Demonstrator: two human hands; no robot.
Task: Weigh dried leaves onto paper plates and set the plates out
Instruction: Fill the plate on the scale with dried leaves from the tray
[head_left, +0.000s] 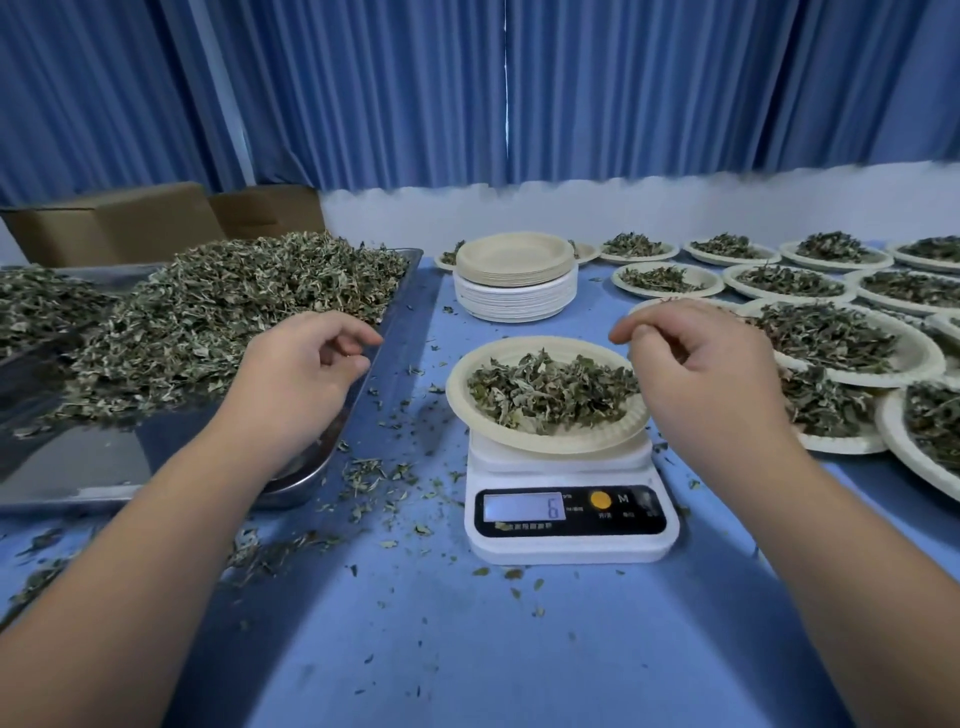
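Note:
A paper plate (462, 400) heaped with dried leaves (550, 395) sits on a white digital scale (571, 545) whose display reads 6. My right hand (701, 374) hovers over the plate's right rim, fingers loosely curled, thumb and forefinger close together; whether a leaf is pinched there I cannot tell. My left hand (301, 374) hangs over the right edge of a steel tray (104, 467), fingers loosely curled and holding nothing. The tray carries a big pile of dried leaves (223, 312).
A stack of empty paper plates (514, 280) stands behind the scale. Several filled plates (831, 338) cover the table's right side. Loose leaf crumbs (374, 478) litter the blue tabletop. Cardboard boxes (119, 218) stand at the back left before a blue curtain.

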